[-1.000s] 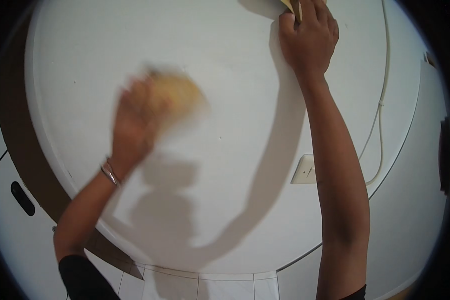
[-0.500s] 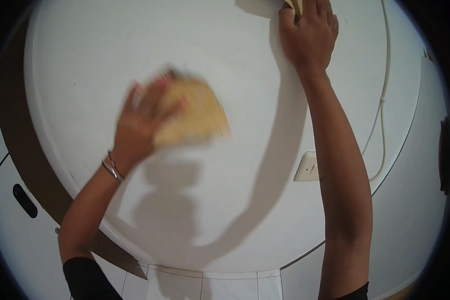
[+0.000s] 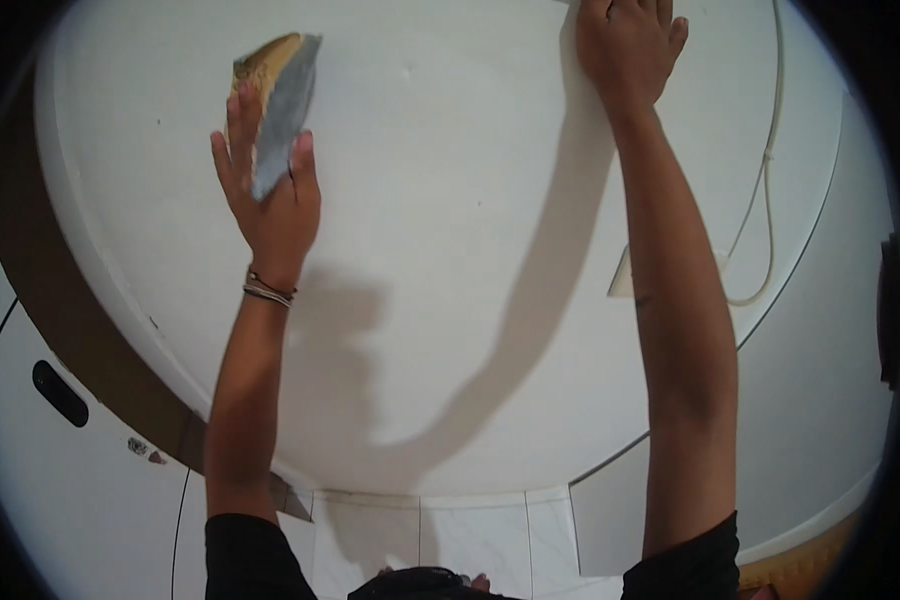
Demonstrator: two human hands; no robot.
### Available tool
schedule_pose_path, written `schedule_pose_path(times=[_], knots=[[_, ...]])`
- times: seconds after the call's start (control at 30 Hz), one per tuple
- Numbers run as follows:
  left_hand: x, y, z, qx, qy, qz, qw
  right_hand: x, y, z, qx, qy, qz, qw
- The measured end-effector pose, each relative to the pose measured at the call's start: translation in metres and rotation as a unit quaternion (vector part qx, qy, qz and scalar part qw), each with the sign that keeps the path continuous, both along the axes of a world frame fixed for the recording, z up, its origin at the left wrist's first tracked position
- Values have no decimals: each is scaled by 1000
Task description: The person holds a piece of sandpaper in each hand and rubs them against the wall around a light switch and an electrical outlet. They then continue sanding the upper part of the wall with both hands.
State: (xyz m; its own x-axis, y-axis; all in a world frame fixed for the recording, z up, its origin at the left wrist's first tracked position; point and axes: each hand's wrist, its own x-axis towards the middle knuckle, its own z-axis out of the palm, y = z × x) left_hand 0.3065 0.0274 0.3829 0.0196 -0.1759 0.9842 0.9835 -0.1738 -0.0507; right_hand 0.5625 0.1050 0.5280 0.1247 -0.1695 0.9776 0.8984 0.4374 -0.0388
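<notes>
My left hand (image 3: pixel 270 205) is raised against the white wall (image 3: pixel 440 250), with a folded sheet of sandpaper (image 3: pixel 288 105) held between its fingers. One face of the sheet is tan with faint print, the other grey, and its edges look worn. The thumb lies beside the grey face and the fingers point up, over the tan part. High up at the top edge of the view, my right hand (image 3: pixel 627 50) is on or close to the wall. Its fingertips are cut off by the frame, so what they hold is hidden.
A white switch plate (image 3: pixel 622 275) sits partly behind my right forearm. Beside it, a pale cable (image 3: pixel 773 160) runs down the wall. A brown strip (image 3: pixel 80 320) curves along the left, near a white panel with a black oval handle (image 3: pixel 60 393). White tiles (image 3: pixel 470 530) lie below.
My left hand has moved up and to the left with the sandpaper, whose grey face now shows. My right hand has shifted slightly up; the tan piece in its grip is out of view.
</notes>
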Motion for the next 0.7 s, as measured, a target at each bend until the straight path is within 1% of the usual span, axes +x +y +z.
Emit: schedule_pose_path(times=[0.03,0.07,0.1,0.17,0.23,0.27,0.3,0.33,0.37,0.4,0.43,0.47,0.5,0.53,0.57,0.6,0.63,0.67,0.7], knots=[[4,-2,-18,-21,-24,-37,999,-5,0,-11,1,20,3,1000],[7,-3,-41,-40,-32,-31,998,-11,-1,-35,-10,8,0,1000],[12,-4,-67,-58,-40,-25,997,-11,1,-61,77,-45,-34,995],[19,-5,-133,-114,-53,20,992,-22,-11,-144,-46,-74,30,996],[20,-6,-217,-211,-54,77,973,-30,-17,-243,-126,-106,67,984],[20,-13,-261,-260,-43,68,962,-28,-27,-299,-203,-137,78,966],[19,-25,-300,-306,-27,59,950,-22,-38,-359,-271,-193,61,941],[18,-44,-332,-397,-19,57,916,-14,-55,-411,-338,-229,87,909],[16,-66,-364,-483,-10,56,874,1,-73,-453,-422,-257,90,865],[3,-84,-414,-541,5,70,838,17,-97,-484,-493,-263,111,822],[-10,-111,-455,-596,23,84,798,42,-111,-558,-573,-248,96,775],[-13,-151,-469,-796,-242,-2,555,77,-137,-627,-755,-234,44,610],[-53,-185,-554,-854,-312,-22,416,138,-156,-746,-763,-220,44,607],[-76,-242,-608,-859,-301,-20,414,216,-207,-868,-875,-199,30,440],[-107,-285,-648,-910,-127,-60,391,271,-277,-981,-951,-172,20,257],[-104,-319,-635,-909,-210,9,359,309,-357,-961,-958,-154,-21,242],[-98,-364,-622,-854,-248,-5,458,350,-452,-930,-910,210,7,357],[-98,-399,-626,-789,-363,17,495,393,-520,-892,-923,244,117,275],[-103,-433,-627,-781,-366,14,506,390,-538,-888,-923,253,115,266]])
